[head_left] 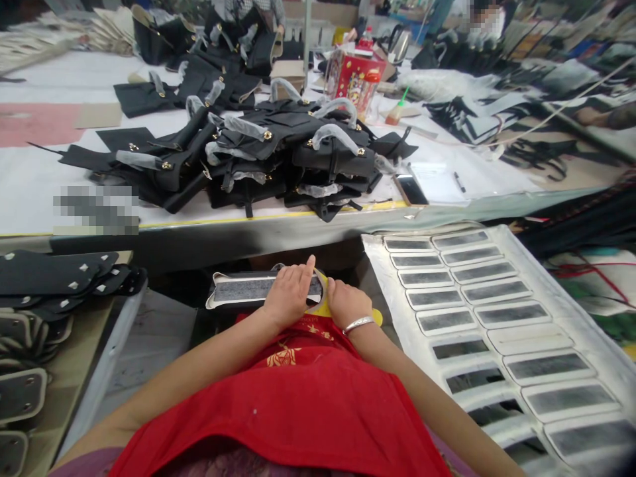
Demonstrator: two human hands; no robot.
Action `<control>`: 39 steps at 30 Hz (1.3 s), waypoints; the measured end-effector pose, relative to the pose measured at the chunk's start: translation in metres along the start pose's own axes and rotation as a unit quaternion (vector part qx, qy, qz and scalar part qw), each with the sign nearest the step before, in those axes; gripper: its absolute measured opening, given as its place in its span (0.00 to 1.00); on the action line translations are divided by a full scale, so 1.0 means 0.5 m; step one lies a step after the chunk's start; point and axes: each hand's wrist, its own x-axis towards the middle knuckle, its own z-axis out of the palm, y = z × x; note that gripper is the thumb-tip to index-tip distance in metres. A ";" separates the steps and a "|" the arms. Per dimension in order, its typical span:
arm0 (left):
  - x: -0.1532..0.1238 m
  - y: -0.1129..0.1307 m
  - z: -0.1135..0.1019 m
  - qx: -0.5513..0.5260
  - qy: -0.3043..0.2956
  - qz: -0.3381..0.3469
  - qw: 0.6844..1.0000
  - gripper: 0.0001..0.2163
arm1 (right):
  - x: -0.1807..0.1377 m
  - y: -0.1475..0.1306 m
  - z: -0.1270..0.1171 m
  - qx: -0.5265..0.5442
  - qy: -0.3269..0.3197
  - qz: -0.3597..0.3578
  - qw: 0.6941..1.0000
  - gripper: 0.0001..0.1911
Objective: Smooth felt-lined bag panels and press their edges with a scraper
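Observation:
On my lap, in front of the red apron (298, 404), lies a black bag piece (238, 289) with a dark grey rectangular panel framed by a pale border. My left hand (291, 295) bends over its right part, fingers close together and pressed down on it. At the right end, my right hand (350, 305) is closed in a fist, thumb against the pale edge. A yellow flat thing (325, 306) shows between the hands and comes out again beyond my right wrist. What lies inside the right fist is hidden.
Black bags (278, 146) with wrapped handles heap on the white table (40, 179) ahead. Right of me a tilted board (397, 311) carries rows of pale-edged dark panels. Black panels (50, 275) are stacked left. A phone (411, 189) lies near the table edge; people stand beyond.

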 end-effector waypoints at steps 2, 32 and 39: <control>0.000 -0.004 0.000 0.003 -0.001 0.003 1.000 0.35 | 0.001 -0.006 -0.002 0.000 0.001 0.010 1.000 0.23; -0.011 -0.034 -0.015 -0.080 -0.009 0.012 0.997 0.45 | 0.041 -0.061 -0.045 -0.133 -0.016 -0.072 0.988 0.20; -0.017 -0.024 -0.020 -0.079 -0.026 -0.025 0.996 0.49 | 0.043 -0.061 -0.070 -0.115 0.002 -0.105 0.988 0.18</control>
